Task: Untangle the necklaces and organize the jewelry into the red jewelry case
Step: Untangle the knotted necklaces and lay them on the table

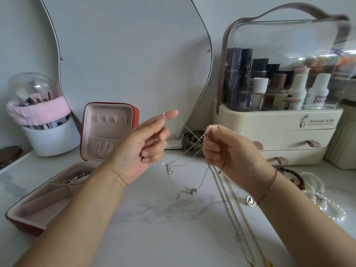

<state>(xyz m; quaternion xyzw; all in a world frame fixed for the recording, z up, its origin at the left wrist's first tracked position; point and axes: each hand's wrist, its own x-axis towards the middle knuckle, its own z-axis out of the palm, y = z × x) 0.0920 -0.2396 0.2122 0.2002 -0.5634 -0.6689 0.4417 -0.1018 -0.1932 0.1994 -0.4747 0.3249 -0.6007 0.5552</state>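
Note:
My left hand (pixel 146 143) and my right hand (pixel 225 151) are raised over the marble table, each pinching thin silver necklace chains (pixel 192 138) that cross between them. A pearl pendant (pixel 169 170) and a small charm (pixel 193 191) dangle from the chains below my hands. Longer chains, silver (pixel 229 211) and gold (pixel 243 214), trail from my right hand down across the table. The red jewelry case (pixel 109 132) stands open at the left, its lid upright, with a silver piece (pixel 76 177) lying in one back compartment.
A pearl bracelet (pixel 325 203), a dark red bead bracelet (pixel 296 178) and a small round pin (pixel 250 201) lie at the right. A cream cosmetics organizer (pixel 279 128) stands behind them. A brush holder (pixel 50 135) stands back left, and a mirror (pixel 134 64) leans behind.

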